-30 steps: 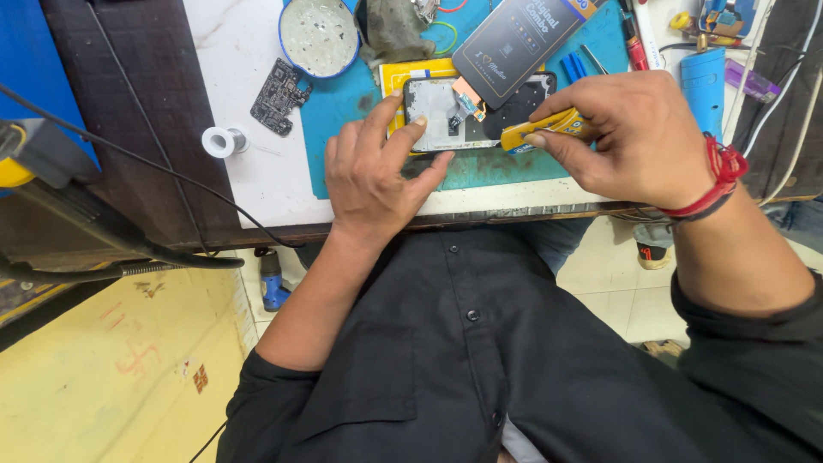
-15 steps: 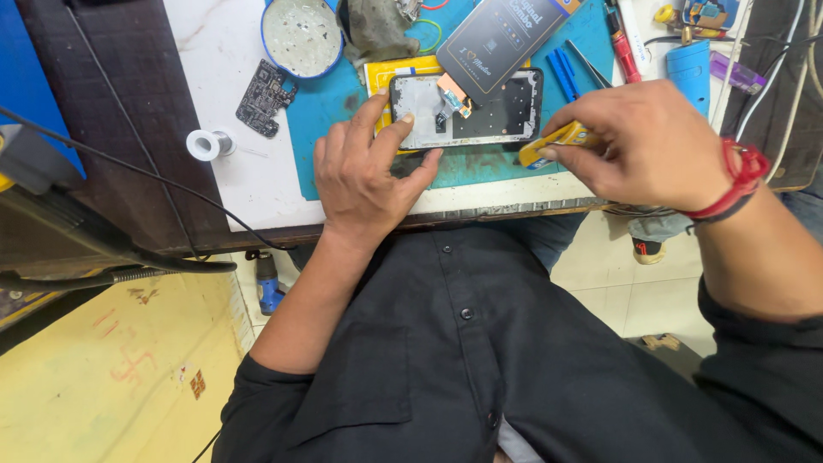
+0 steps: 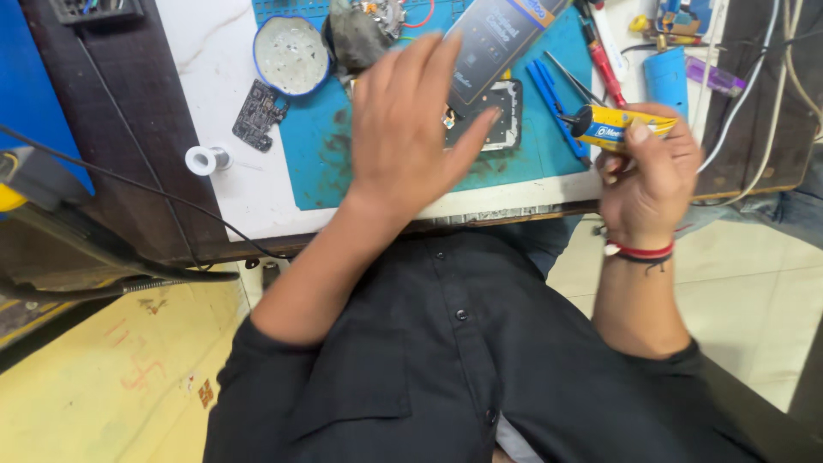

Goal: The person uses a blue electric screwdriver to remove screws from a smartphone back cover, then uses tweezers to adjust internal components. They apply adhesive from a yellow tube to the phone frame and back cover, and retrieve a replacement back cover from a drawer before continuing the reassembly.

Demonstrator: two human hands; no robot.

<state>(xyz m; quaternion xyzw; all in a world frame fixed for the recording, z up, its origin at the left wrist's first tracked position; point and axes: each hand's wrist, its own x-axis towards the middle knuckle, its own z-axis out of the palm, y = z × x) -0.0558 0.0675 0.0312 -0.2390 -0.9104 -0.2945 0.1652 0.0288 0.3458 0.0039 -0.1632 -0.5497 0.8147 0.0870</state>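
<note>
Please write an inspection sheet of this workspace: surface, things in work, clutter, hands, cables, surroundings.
Surface: white worktop with a teal mat, stained.
Things in work: opened phone on the mat, partly under the left hand; yellow tube.
Clutter: round dish, small circuit board, white roll, dark flat box, blue tools.
Hands: left hand spread flat over the phone; right hand grips the tube.
Cables: black cable at left; white cables at right.
Surroundings: yellow floor, pale tiles.

A round white dish (image 3: 291,53), small circuit board (image 3: 257,114) and solder spool (image 3: 207,159) lie left.
</note>
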